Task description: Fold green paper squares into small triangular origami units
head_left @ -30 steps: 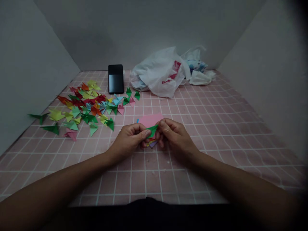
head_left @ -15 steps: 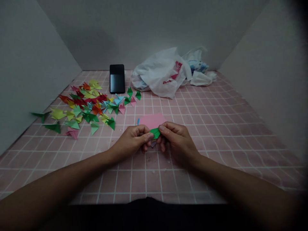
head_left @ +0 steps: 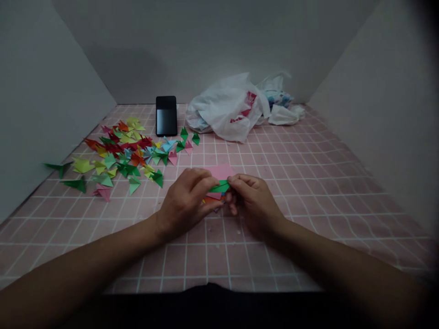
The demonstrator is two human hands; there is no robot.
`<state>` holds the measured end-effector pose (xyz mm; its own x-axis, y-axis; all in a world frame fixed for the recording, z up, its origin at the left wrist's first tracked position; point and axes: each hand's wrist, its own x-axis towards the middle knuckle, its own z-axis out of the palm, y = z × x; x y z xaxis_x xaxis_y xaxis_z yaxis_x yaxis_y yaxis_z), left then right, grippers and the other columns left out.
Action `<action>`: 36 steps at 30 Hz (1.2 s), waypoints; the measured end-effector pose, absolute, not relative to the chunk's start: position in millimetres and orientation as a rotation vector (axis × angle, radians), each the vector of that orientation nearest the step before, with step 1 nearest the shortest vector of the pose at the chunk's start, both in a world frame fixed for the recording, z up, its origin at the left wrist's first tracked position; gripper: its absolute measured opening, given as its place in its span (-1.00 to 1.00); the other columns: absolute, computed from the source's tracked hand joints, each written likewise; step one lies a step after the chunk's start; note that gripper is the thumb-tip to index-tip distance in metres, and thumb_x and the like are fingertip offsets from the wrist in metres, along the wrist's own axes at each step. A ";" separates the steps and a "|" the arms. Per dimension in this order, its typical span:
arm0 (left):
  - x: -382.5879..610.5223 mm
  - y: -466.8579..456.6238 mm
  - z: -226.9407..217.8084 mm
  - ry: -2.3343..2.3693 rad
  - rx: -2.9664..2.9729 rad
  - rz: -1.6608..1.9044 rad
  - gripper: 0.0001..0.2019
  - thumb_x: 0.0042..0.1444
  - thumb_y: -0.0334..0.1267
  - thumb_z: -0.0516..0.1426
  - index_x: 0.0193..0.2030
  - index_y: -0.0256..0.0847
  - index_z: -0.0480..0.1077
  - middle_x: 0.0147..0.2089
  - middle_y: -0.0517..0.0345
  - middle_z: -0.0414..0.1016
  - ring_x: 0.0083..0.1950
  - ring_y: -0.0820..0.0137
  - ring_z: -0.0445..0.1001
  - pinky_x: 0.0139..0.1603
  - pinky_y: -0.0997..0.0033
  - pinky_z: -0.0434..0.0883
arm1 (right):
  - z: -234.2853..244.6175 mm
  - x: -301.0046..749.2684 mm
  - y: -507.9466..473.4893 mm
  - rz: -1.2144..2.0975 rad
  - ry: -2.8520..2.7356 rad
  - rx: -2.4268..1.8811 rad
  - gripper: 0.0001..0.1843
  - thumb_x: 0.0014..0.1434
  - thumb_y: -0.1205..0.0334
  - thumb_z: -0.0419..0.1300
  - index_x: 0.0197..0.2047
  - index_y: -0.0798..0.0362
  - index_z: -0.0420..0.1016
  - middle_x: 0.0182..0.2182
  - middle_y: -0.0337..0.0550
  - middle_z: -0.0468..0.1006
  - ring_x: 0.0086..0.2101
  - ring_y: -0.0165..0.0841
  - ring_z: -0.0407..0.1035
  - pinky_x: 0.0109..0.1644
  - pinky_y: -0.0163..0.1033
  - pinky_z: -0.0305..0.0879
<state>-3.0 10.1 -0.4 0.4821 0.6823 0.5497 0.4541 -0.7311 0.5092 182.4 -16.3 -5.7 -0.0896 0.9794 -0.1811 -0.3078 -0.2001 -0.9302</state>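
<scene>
A small folded piece of green paper (head_left: 222, 186) is held over a stack of coloured paper sheets (head_left: 221, 171), pink on top. My right hand (head_left: 252, 198) pinches its right end between thumb and fingers. At the other end, my left hand (head_left: 187, 201) has its forefinger against the paper, while the thumb sits lower, apart from it. The left hand's other fingers are largely hidden. Orange, pink and blue sheet edges show between the thumb and the green paper.
Many small folded paper shapes (head_left: 128, 157) in several colours lie spread at the left. A dark phone (head_left: 166, 116) leans upright behind them. A white plastic bag (head_left: 222, 109) and a blue-and-white packet (head_left: 277, 97) rest at the back. Pale walls enclose the checked tablecloth (head_left: 308, 196).
My left hand has turned and its thumb has dropped away from the forefinger. The green paper now looks longer and flatter. My right hand keeps its pinch. The view has shifted slightly.
</scene>
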 end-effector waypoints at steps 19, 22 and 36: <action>4.3 4.9 2.5 1.008 1.262 0.749 -0.75 0.03 -0.11 0.31 -0.38 -0.26 0.44 -0.46 0.24 0.41 -0.43 0.50 0.34 -0.37 0.48 0.28 | -5.3 181.8 -16.5 1.465 -1.225 -1.102 -0.78 0.22 0.15 0.29 -0.39 0.02 0.37 -0.60 -0.38 0.39 -0.62 -0.51 0.19 -0.54 -0.34 0.09; 4.2 4.5 3.8 1.006 1.266 0.741 -0.73 0.04 -0.08 0.30 -0.41 -0.26 0.44 -0.48 0.24 0.42 -0.46 0.50 0.33 -0.40 0.48 0.27 | -6.6 181.1 -16.6 1.503 -1.215 -1.059 -0.79 0.23 0.15 0.29 -0.36 0.03 0.37 -0.59 -0.37 0.41 -0.61 -0.51 0.24 -0.52 -0.34 0.13; 7.2 6.0 -2.2 0.885 1.158 0.843 -0.69 -0.05 -0.21 0.38 -0.24 -0.23 0.40 -0.41 0.23 0.52 -0.39 0.46 0.50 -0.31 0.45 0.45 | -10.9 178.7 -16.4 1.435 -1.158 -0.949 -0.76 0.17 0.25 0.35 -0.18 -0.01 0.35 -0.38 -0.33 0.47 -0.49 -0.51 0.37 -0.48 -0.36 0.29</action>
<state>7.2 6.0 -2.2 0.4137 0.8998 -0.1387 -0.0956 0.1945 0.9762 178.7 -16.4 -10.9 -0.1716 0.9850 0.0199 -0.2276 -0.0200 -0.9735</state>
